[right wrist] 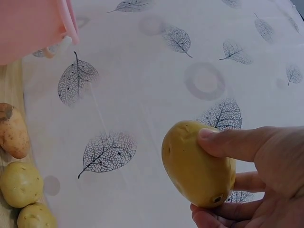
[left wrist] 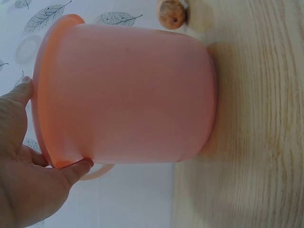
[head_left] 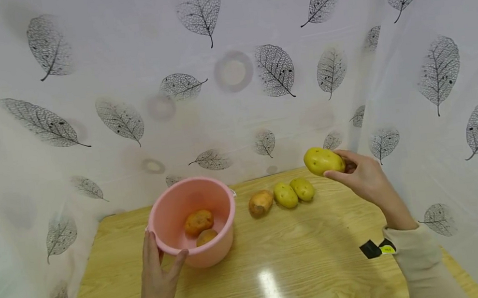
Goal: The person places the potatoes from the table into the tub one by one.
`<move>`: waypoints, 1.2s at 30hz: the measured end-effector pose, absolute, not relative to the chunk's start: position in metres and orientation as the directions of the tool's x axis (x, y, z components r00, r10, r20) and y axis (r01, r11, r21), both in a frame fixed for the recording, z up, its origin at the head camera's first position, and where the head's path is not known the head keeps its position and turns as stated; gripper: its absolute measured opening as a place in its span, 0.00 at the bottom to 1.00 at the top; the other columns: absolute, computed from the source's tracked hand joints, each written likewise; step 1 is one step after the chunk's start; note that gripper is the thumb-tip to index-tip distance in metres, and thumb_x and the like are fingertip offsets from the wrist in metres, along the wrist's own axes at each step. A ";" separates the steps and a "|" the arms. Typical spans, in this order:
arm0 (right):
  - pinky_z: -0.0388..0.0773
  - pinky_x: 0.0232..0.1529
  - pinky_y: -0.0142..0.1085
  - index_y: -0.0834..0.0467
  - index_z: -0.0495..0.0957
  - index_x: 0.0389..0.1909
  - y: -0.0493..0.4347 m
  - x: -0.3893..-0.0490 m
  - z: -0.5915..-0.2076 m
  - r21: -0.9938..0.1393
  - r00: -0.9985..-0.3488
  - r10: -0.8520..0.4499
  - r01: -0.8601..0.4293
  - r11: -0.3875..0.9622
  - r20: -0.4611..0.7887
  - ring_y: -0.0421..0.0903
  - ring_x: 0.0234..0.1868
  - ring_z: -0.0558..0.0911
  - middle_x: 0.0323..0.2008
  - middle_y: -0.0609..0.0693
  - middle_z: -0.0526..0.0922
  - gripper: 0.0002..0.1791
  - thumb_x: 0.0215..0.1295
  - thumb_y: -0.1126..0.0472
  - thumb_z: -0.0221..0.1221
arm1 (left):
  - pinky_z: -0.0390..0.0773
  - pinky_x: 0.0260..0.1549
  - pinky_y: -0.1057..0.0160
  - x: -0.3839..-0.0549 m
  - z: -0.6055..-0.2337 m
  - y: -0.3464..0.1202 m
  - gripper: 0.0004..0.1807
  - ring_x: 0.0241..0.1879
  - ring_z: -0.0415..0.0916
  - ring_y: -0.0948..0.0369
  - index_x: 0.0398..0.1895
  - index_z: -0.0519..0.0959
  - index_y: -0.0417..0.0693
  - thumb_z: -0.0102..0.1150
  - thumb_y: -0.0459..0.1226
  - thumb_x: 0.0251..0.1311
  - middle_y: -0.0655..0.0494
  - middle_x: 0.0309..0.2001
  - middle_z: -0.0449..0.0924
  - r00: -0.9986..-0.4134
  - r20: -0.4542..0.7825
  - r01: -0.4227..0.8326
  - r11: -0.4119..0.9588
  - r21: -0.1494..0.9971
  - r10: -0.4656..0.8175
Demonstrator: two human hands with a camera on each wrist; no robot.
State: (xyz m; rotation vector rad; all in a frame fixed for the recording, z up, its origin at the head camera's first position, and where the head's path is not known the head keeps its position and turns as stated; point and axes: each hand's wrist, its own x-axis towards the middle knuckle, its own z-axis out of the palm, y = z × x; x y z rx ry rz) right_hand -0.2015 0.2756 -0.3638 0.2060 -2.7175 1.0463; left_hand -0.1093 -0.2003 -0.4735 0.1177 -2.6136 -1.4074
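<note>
A pink bucket (head_left: 217, 255) stands on the table at the left, with two brownish potatoes (head_left: 198, 222) inside. My left hand (head_left: 158, 279) grips its near-left rim, thumb and fingers spread along the edge; the left wrist view shows this hand (left wrist: 33, 175) at the rim too. Raised above the table on the right, my right hand (head_left: 366, 179) holds a yellow potato (head_left: 322, 160) between thumb and fingers. That potato (right wrist: 194, 164) is large in the right wrist view, a dark spot at its lower end.
Between bucket and right hand, a brown potato (head_left: 260, 203) and two yellow potatoes (head_left: 285, 195) lie in a row near the back of the wooden table (head_left: 294, 259). A leaf-printed white sheet (head_left: 235, 115) hangs behind and at both sides.
</note>
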 end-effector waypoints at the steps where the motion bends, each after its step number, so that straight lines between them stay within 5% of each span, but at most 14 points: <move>1: 0.79 0.34 0.21 0.71 0.72 0.68 0.276 -0.202 -0.364 -0.643 -0.965 -0.050 -0.210 0.737 0.257 0.59 0.45 0.86 0.50 0.70 0.83 0.38 0.65 0.54 0.72 | 0.60 0.73 0.58 -0.110 -0.474 -0.200 0.57 0.78 0.48 0.40 0.84 0.31 0.46 0.65 0.48 0.71 0.44 0.83 0.28 -0.983 0.109 0.008 0.552 0.834 -0.150; 5: 0.79 0.34 0.22 0.72 0.72 0.67 0.276 -0.204 -0.368 -0.652 -0.963 -0.060 -0.222 0.725 0.261 0.58 0.44 0.85 0.50 0.69 0.83 0.37 0.65 0.54 0.72 | 0.60 0.71 0.43 -0.110 -0.472 -0.200 0.58 0.79 0.47 0.40 0.84 0.30 0.47 0.64 0.49 0.71 0.44 0.83 0.26 -0.984 0.094 -0.004 0.549 0.836 -0.151; 12: 0.81 0.36 0.24 0.69 0.72 0.69 0.263 -0.209 -0.371 -0.675 -0.966 -0.097 -0.236 0.699 0.238 0.55 0.44 0.85 0.51 0.67 0.83 0.38 0.65 0.52 0.72 | 0.59 0.72 0.41 -0.109 -0.470 -0.200 0.58 0.79 0.45 0.40 0.84 0.30 0.47 0.63 0.50 0.71 0.45 0.83 0.25 -0.985 0.072 -0.025 0.544 0.839 -0.156; 18: 0.79 0.31 0.28 0.67 0.77 0.64 0.245 -0.215 -0.373 -0.663 -0.943 -0.152 -0.316 0.679 0.295 0.48 0.34 0.82 0.41 0.60 0.86 0.32 0.64 0.55 0.73 | 0.59 0.71 0.44 -0.109 -0.472 -0.200 0.58 0.79 0.46 0.40 0.84 0.30 0.47 0.64 0.50 0.71 0.45 0.83 0.26 -0.984 0.081 -0.020 0.545 0.838 -0.161; 24: 0.78 0.31 0.29 0.65 0.78 0.64 0.226 -0.220 -0.376 -0.677 -0.941 -0.172 -0.331 0.657 0.292 0.46 0.34 0.80 0.39 0.57 0.86 0.32 0.62 0.54 0.74 | 0.55 0.66 0.81 -0.109 -0.474 -0.199 0.57 0.78 0.49 0.38 0.84 0.32 0.44 0.65 0.45 0.71 0.41 0.83 0.28 -0.980 0.136 0.039 0.526 0.850 -0.146; 26: 0.78 0.31 0.30 0.65 0.78 0.64 0.219 -0.221 -0.377 -0.685 -0.939 -0.183 -0.337 0.646 0.290 0.47 0.34 0.80 0.38 0.56 0.85 0.32 0.62 0.54 0.74 | 0.53 0.63 0.85 -0.109 -0.474 -0.198 0.57 0.78 0.49 0.38 0.84 0.33 0.44 0.66 0.44 0.70 0.41 0.83 0.29 -0.978 0.144 0.046 0.527 0.849 -0.148; 32: 0.80 0.34 0.31 0.64 0.78 0.64 0.200 -0.223 -0.379 -0.709 -0.941 -0.213 -0.338 0.619 0.263 0.46 0.35 0.80 0.39 0.55 0.85 0.33 0.61 0.53 0.74 | 0.60 0.71 0.47 -0.109 -0.472 -0.198 0.57 0.78 0.48 0.39 0.84 0.32 0.46 0.65 0.48 0.71 0.43 0.83 0.27 -0.982 0.111 0.011 0.541 0.841 -0.153; 36: 0.81 0.36 0.33 0.63 0.78 0.65 0.187 -0.224 -0.378 -0.726 -0.941 -0.233 -0.339 0.598 0.247 0.46 0.36 0.80 0.41 0.54 0.85 0.34 0.61 0.52 0.75 | 0.60 0.70 0.45 -0.109 -0.472 -0.199 0.57 0.78 0.49 0.40 0.84 0.32 0.45 0.65 0.47 0.71 0.42 0.83 0.29 -0.982 0.111 0.011 0.542 0.840 -0.153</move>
